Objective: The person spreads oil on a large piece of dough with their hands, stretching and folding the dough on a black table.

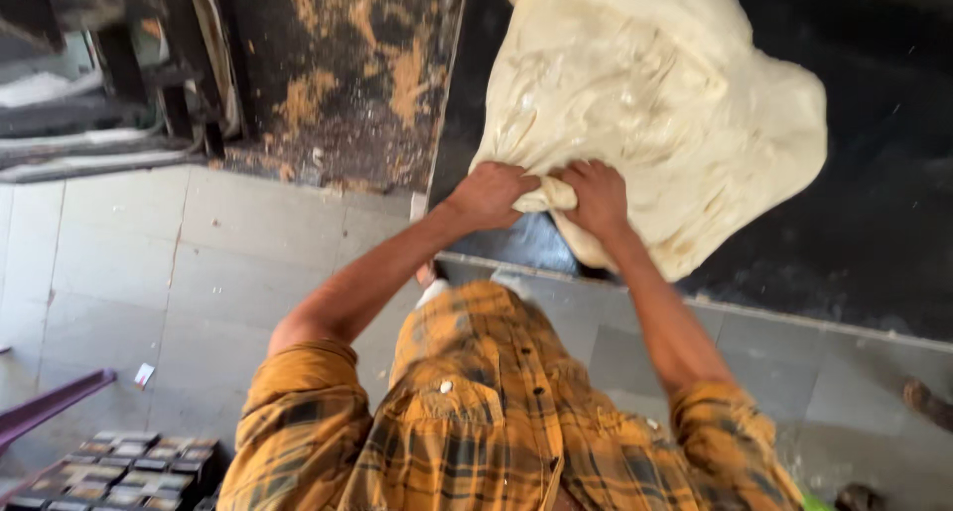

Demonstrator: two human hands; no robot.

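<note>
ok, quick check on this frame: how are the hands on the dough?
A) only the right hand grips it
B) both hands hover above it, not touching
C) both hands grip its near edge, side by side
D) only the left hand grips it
C: the left hand and the right hand are both closed on the near edge of the large pale dough mass, close together, over the dark work surface.

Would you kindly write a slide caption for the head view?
Both hands, left hand and right hand, grip the near edge of a large pale dough mass on a dark slab.
</note>
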